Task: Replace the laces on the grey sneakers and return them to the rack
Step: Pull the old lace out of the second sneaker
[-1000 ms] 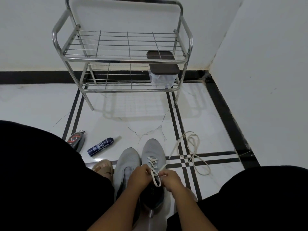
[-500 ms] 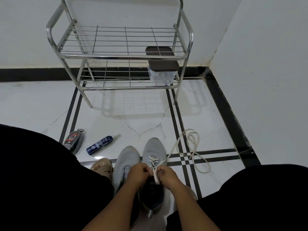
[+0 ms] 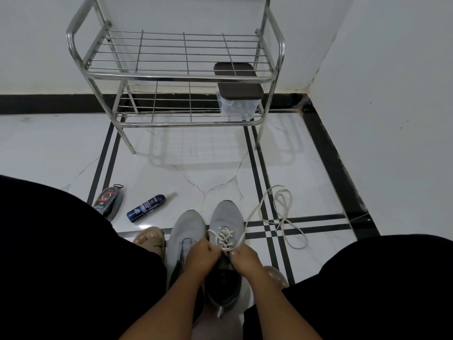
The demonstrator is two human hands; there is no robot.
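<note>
Far left of the grip, a shoe-polish sponge (image 3: 107, 202) and a blue bottle (image 3: 146, 207) are lying on the floor. Just left, the unlaced grey sneaker (image 3: 186, 235) is sitting beside the half-laced sneaker (image 3: 226, 218). The left hand (image 3: 201, 257) and right hand (image 3: 242, 260) are closing tight on the white lace (image 3: 226, 238) above its tongue, seemingly pinching the ends. Right of the grip, the loose lace (image 3: 282, 212) is trailing across the floor. Beyond, the steel rack (image 3: 176, 77) is standing against the wall.
</note>
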